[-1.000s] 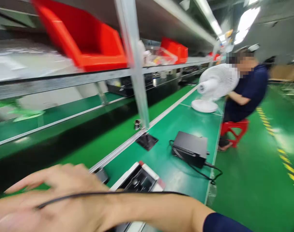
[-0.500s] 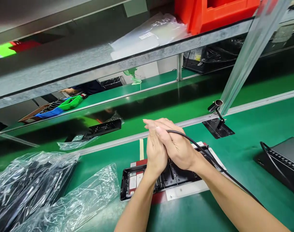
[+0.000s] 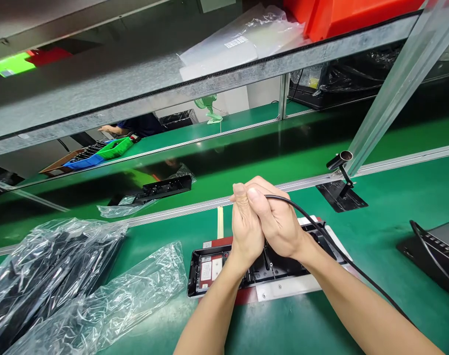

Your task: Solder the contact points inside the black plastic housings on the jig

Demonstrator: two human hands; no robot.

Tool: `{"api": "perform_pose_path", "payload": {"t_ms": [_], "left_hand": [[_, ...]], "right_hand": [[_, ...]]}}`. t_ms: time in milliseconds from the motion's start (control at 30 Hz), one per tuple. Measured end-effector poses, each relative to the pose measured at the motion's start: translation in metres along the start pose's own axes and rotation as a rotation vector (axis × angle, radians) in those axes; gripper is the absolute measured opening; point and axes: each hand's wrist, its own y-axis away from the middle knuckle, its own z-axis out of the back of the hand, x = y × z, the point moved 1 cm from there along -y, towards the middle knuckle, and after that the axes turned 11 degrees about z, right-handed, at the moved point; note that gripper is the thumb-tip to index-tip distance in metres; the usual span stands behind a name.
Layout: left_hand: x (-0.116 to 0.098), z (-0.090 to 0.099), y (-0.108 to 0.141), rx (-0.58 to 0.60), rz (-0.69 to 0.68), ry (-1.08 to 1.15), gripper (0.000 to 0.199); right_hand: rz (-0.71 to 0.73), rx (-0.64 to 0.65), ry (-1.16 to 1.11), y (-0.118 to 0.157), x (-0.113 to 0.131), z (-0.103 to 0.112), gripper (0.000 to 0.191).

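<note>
My left hand (image 3: 247, 235) and my right hand (image 3: 278, 224) are pressed together above the bench, fingers closed. A black cable (image 3: 306, 215) comes out at my right thumb and runs back over my right forearm toward the lower right. Its near end is hidden between the hands, so I cannot tell what my left fingers hold. Beneath my wrists lies a long black plastic housing (image 3: 192, 276), open side up, with ribs inside. It rests on a red and white fixture (image 3: 294, 288).
Black parts in clear plastic bags (image 3: 61, 276) lie at left, beside a crumpled clear bag (image 3: 146, 281). A black tube holder (image 3: 340, 160) stands back right. A black device (image 3: 436, 246) sits at right. Overhead runs a metal shelf (image 3: 135, 108); a person's arm (image 3: 113, 129) shows beyond the belt.
The camera view has shifted slightly. My fingers have curled in more tightly, with the thumbs bent side by side; the cable stays at my right thumb.
</note>
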Motion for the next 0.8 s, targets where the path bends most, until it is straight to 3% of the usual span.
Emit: {"api": "perform_pose_path", "payload": {"t_ms": [200, 333, 800], "left_hand": [[-0.002, -0.0009, -0.0002, 0.074, -0.071, 0.048, 0.069], [-0.0036, -0.0008, -0.0009, 0.056, -0.12, 0.039, 0.07], [0.0038, -0.0025, 0.0004, 0.053, -0.086, 0.047, 0.069]], "right_hand": [[-0.002, -0.036, -0.008, 0.0005, -0.0013, -0.0018, 0.044], [-0.006, -0.05, -0.011, 0.0004, -0.0029, -0.0031, 0.042], [-0.005, -0.087, -0.047, 0.0004, -0.0031, -0.0027, 0.043]]}}
